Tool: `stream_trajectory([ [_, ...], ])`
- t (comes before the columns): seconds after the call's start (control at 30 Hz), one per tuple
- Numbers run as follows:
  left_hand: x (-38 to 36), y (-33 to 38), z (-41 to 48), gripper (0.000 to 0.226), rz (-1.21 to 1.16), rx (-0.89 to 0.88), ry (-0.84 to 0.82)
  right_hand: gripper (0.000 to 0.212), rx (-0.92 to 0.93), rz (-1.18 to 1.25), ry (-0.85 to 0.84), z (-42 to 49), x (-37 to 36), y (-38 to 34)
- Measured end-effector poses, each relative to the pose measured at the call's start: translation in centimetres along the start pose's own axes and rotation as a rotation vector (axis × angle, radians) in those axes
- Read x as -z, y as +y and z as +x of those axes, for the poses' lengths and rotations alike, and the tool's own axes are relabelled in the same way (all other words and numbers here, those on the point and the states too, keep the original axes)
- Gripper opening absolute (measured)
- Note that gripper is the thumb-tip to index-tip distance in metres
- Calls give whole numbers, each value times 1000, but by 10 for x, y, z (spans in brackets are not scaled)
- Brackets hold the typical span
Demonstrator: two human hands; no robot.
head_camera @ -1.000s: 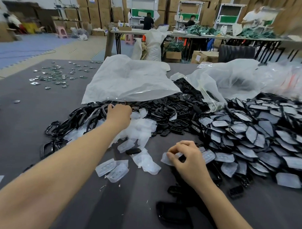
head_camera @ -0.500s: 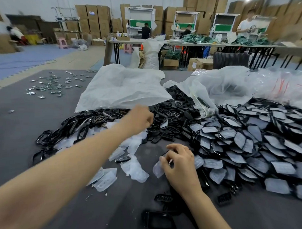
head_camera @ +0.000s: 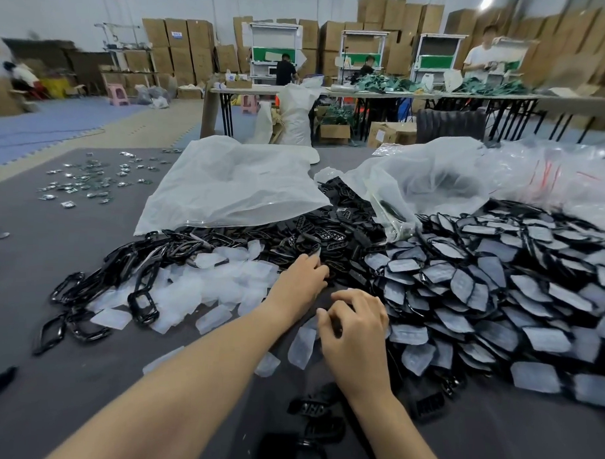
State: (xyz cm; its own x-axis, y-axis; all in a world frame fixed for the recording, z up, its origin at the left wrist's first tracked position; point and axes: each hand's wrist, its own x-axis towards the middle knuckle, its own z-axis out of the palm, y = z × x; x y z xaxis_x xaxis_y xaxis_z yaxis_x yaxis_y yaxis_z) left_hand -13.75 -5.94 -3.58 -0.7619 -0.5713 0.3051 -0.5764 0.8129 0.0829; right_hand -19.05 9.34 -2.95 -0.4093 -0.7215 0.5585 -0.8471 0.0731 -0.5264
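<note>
Evidently choosing a part, the left hand (head_camera: 301, 279) rests spread fingers on the black frames (head_camera: 331, 235); the right hand (head_camera: 357, 329) curls its grip, contents hidden.

**Flat bright light, smeared edges**

Your left hand (head_camera: 302, 281) and right hand (head_camera: 356, 330) look fairly sharp, with only faint shadows beneath. Far beyond them a ceiling lamp (head_camera: 486, 3) flares. The plastic bags (head_camera: 433, 179) behind glare white, and the frame blurs and bends out to either side.

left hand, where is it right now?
Head view, centre: the left hand reaches forward onto the pile of black grid parts, just beyond the right hand, with the heap of clear pads on its left.
</note>
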Motion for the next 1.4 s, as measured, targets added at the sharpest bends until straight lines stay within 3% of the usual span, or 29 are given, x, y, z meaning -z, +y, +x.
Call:
stream_trajectory([
  [0.1, 4, 7, -7, 22, -113, 66, 144, 12, -1, 69, -8, 0, 1, 0],
  [0.17, 13, 20, -17, 18, -207, 111, 324, 7, -39, 186, 19, 1, 1, 1],
  [0.27, 26, 45, -48, 13, -482, 144, 535, 34, -190, 452, 44, 6, 6, -2],
  [0.4, 28, 65, -92, 27, -885, 315, 481, 22, -175, 556, -21, 7, 5, -3],
  [0.6, 28, 62, -91, 29, -1187, 537, 437, 20, -388, 868, -145, 8, 0, 6],
  [0.73, 29, 58, -92, 20, -1316, 615, 490, 14, -473, 918, -90, 9, -2, 7],
  [0.87, 30, 47, -89, 28, -1590, 798, 539, 11, -500, 932, -63, 10, 1, 4],
  [1.0, 34, 39, -88, 44, -1853, 859, 562, 23, -426, 873, -263, 7, 2, -5],
  [1.1, 36, 45, -87, 43, -1881, 881, 474, 28, -341, 834, -447, 5, 0, -12],
  [1.23, 42, 48, -90, 54, -1901, 882, 369, 25, -316, 840, -475, 5, -1, -15],
  [1.33, 42, 46, -89, 52, -1837, 867, 373, 26, -417, 1014, -480, 6, 1, -14],
  [1.4, 41, 47, -86, 40, -1838, 816, 388, 24, -510, 1198, -497, 8, 4, -13],
])
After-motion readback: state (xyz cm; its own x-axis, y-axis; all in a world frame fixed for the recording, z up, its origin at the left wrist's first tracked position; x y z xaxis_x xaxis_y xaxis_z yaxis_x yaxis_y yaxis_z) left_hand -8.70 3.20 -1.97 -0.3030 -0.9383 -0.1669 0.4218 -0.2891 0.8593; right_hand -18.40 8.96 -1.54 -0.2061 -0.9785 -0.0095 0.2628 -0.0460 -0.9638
